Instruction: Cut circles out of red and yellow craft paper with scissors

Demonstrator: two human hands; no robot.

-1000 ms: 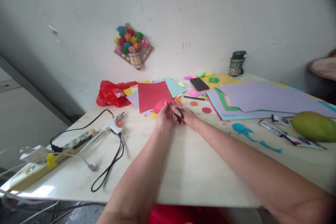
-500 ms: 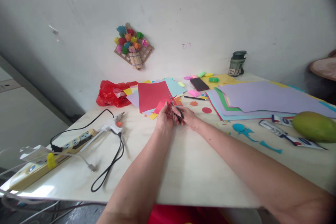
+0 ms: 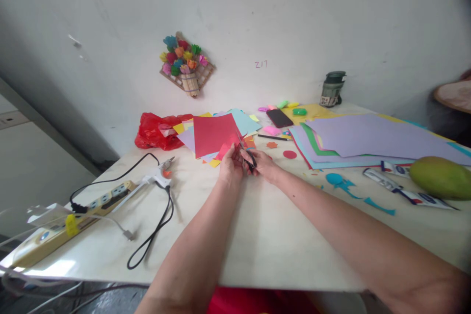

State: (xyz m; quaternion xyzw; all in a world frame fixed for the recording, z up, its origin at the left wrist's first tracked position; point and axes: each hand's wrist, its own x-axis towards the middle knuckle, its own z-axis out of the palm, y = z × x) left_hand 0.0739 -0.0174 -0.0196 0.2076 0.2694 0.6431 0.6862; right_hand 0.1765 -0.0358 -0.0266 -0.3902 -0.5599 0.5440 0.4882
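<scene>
My left hand [image 3: 232,164] pinches a small piece of red paper [image 3: 225,148] just in front of the coloured sheets. Black-handled scissors [image 3: 251,158] are gripped in my right hand [image 3: 262,164], their blades pointing up and left at the red piece. Both hands are close together, and some fingers are hidden behind the paper and handles. Behind them a larger red sheet [image 3: 211,132] lies on top of yellow, lilac and light blue sheets. To the right of my right hand are a red paper circle [image 3: 290,154] and an orange star-like cutout [image 3: 272,145].
At left lie a glue gun [image 3: 162,174], a power strip [image 3: 106,196] with cables, and a red plastic bag [image 3: 156,132]. At right are large lilac sheets [image 3: 368,135], blue scraps [image 3: 334,179], glue tubes [image 3: 423,198] and a mango [image 3: 439,176]. A phone [image 3: 279,118] and pencil [image 3: 274,137] lie behind.
The scissor blades have closed somewhat at the red paper piece, with the right fingers drawn slightly together. My left hand stays almost in the same place.
</scene>
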